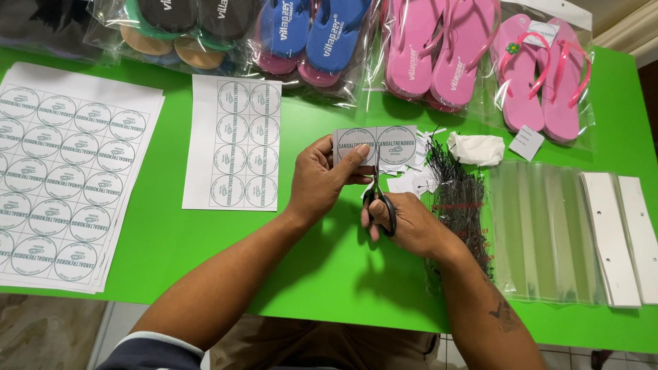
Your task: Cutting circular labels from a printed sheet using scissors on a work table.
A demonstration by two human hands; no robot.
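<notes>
Pinching a paper strip (375,145) of 2 round labels at frame centre, the left hand (321,179) curls thumb over fingers. The right hand (404,223), below it, grips black-handled scissors (379,195), blades pointing up between both labels.

Green table (205,240), label sheets (62,178) laid at left and centre, bagged sandals (439,48) along the far edge, clear sleeves (541,233), black ties (456,199), white strips (620,240) at right.
</notes>
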